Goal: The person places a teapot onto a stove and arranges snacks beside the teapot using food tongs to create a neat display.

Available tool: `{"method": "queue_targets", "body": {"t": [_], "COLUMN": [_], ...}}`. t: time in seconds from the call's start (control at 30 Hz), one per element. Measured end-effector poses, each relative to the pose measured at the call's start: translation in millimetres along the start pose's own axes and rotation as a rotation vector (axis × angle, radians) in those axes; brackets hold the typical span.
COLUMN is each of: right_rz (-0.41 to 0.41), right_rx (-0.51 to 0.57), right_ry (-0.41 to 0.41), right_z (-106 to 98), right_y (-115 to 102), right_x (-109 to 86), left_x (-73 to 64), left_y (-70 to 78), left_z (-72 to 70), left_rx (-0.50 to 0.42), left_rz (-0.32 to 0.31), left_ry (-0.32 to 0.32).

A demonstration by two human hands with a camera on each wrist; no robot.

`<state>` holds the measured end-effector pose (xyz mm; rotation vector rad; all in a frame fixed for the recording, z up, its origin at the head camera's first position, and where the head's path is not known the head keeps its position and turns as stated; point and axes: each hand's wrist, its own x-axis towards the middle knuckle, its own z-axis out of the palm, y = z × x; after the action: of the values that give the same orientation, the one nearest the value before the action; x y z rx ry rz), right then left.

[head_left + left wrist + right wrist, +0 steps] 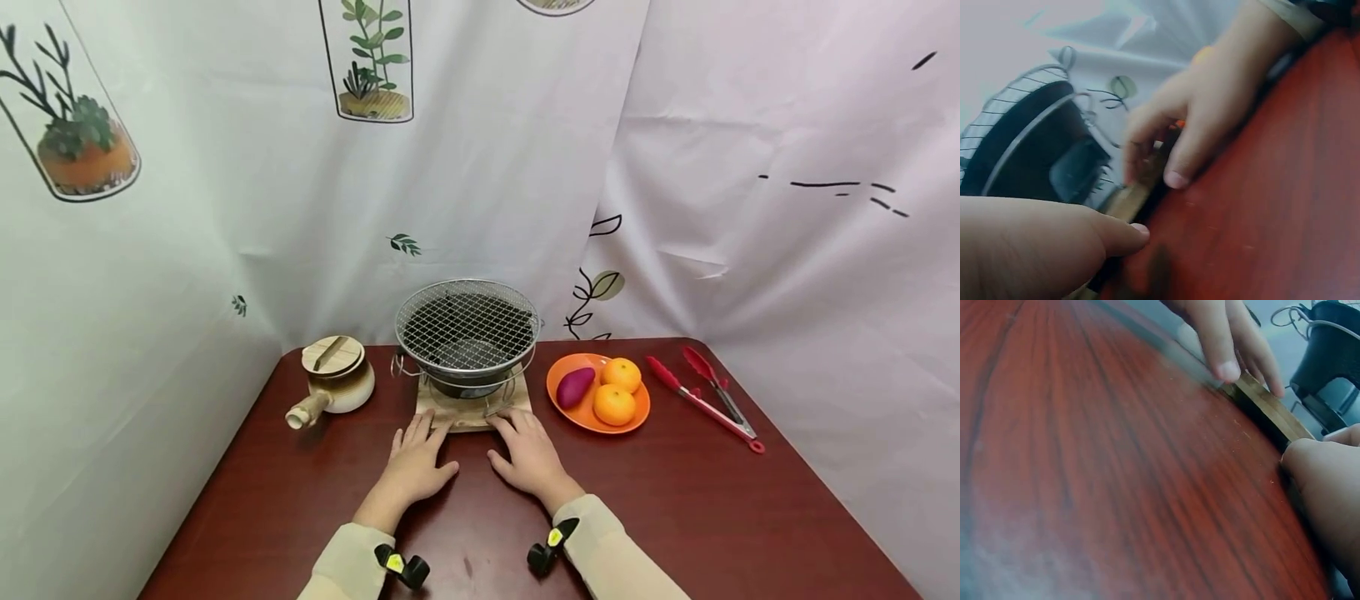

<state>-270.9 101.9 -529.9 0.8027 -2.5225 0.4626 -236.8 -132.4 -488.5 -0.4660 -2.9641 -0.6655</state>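
Observation:
A small round black grill [461,388] topped with a wire mesh [467,329] stands on a square wooden board [467,415] at the back of the table. My left hand [415,467] is at the board's front left corner, fingers stretched forward and thumb out to the side. At the front right corner my right hand [531,457] rests its fingertips on the board, its thumb pointing inward. The right wrist view has the board's front edge [1272,412] running between both hands. Neither hand is curled round anything.
To the left stands a small pot [352,393] with a wooden lid and side handle. An orange plate [557,373] on the right carries a purple sweet potato [575,387] and two oranges [615,405]. Red-tipped tongs [708,407] lie beyond it. White printed cloth [480,192] hangs behind the table.

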Motion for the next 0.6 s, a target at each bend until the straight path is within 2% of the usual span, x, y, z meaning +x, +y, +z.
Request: {"method": "queue_targets", "body": {"t": [0.13,0.33,0.43,0.6], "right_rz": [0.004,-0.003,0.003,0.015], "right_rx": [0.020,0.032,0.038,0.054], "right_ry": [-0.009,-0.014,0.001,0.004], "right_z": [1,3,4,3], "right_y": [2,4,5,5], "right_x": [-0.8,-0.2,-0.4,-1.1], "left_x": [4.0,6.8,6.0,2.2], "left_y": [-10.6,-31.8,-40.5,-51.6], "left_z": [-11.2,-34.7,-50.2,-71.4], "left_rx": [-0.078,-0.150,-0.175,-0.160], "left_rz": [0.013,-0.060,-0.062,-0.066], "left_ry": [0.118,0.262,0.316,0.424]}}
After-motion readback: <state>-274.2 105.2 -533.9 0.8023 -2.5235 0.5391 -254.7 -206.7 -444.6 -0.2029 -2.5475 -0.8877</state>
